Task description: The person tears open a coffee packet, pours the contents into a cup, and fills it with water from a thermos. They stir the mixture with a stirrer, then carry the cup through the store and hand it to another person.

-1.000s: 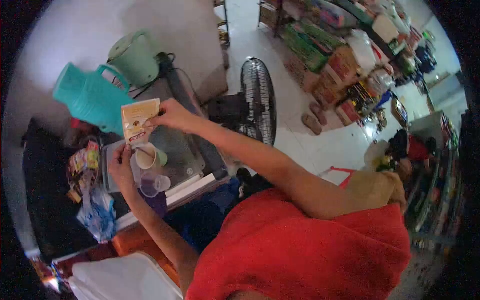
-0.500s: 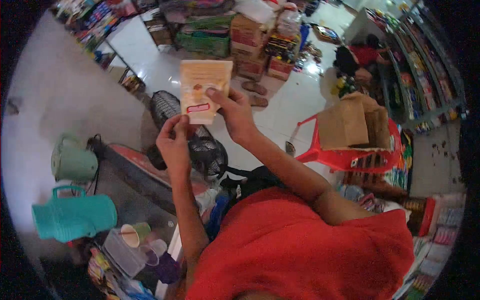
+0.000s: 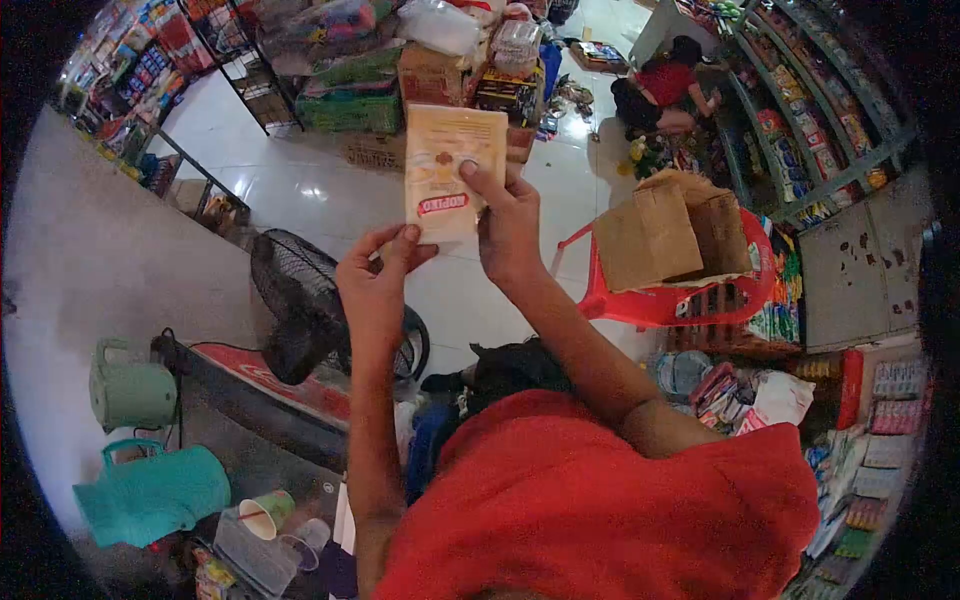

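Both my hands hold a flat, pale orange Kopiko packet [image 3: 440,145] up in front of me. Its red label with white lettering sits near the lower end and appears upside down. My left hand [image 3: 378,270] pinches the lower left corner between thumb and fingers. On the right edge, my right hand [image 3: 512,225] grips the packet, its thumb lying across the printed face and its other fingers mostly hidden behind.
A black fan [image 3: 300,290] stands left of my forearms, near a teal jug [image 3: 165,490], a green kettle [image 3: 135,392] and a paper cup [image 3: 262,517]. Right, a red plastic chair [image 3: 640,310] bears a cardboard box [image 3: 640,240]. A person [image 3: 668,85] crouches by stocked shelves [image 3: 800,110].
The view has shifted, so the chair and fan appear farther left. The packet appears farther right and its label is sharper. Both hands keep hold of it.
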A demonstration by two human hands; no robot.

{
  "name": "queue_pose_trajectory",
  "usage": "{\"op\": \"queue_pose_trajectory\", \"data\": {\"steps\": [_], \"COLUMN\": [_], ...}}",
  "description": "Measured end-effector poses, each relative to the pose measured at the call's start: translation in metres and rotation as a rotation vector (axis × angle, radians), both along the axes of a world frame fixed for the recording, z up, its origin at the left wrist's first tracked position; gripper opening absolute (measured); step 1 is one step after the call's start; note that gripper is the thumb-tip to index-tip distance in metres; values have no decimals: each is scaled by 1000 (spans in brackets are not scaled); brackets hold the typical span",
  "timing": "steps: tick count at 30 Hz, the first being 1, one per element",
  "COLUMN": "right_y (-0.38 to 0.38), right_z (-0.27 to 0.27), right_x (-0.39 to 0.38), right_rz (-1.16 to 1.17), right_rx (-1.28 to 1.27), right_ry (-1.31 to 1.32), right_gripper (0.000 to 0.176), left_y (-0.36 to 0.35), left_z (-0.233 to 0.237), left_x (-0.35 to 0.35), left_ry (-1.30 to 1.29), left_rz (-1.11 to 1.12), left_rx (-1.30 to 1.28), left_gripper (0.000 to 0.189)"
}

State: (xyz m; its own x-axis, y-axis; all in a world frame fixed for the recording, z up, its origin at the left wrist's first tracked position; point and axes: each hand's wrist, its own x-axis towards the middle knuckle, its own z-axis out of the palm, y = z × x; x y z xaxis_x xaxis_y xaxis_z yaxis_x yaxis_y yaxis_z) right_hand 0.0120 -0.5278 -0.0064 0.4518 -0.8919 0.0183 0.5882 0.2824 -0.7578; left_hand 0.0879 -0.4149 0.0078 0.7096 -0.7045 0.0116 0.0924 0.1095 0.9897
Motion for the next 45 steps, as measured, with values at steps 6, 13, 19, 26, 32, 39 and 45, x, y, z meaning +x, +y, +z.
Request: {"op": "queue_pose_trajectory", "data": {"steps": [6,13,19,26,32,39,45], "right_y": [21,49,64,78,84,103,129], "right_z": [2,8,9,5,1,-3,-16], "right_x": [32,49,57,70,73,75,87], "right_rz": [102,224,327,451,499,562,666], "right_rx": [1,-58,-127,-131,-99,-15,56], "right_ry": [-53,5,37,17,6,51,41], "right_gripper": [25,27,27,29,26,27,25], "left_y": [30,59,74,91,102,106,120], "left_z": [3,-1,-13,-18,-10,-18,-11], "left_x": [11,24,37,48,42,46,51], "left_ry": [-58,-106,1,21,103,30,101], "left_rz": [129,357,463,535,602,580,672], "left_rx": [82,10,-140,-195,-159,-164,-72], "left_gripper": [20,22,21,19,28,19,30]}}
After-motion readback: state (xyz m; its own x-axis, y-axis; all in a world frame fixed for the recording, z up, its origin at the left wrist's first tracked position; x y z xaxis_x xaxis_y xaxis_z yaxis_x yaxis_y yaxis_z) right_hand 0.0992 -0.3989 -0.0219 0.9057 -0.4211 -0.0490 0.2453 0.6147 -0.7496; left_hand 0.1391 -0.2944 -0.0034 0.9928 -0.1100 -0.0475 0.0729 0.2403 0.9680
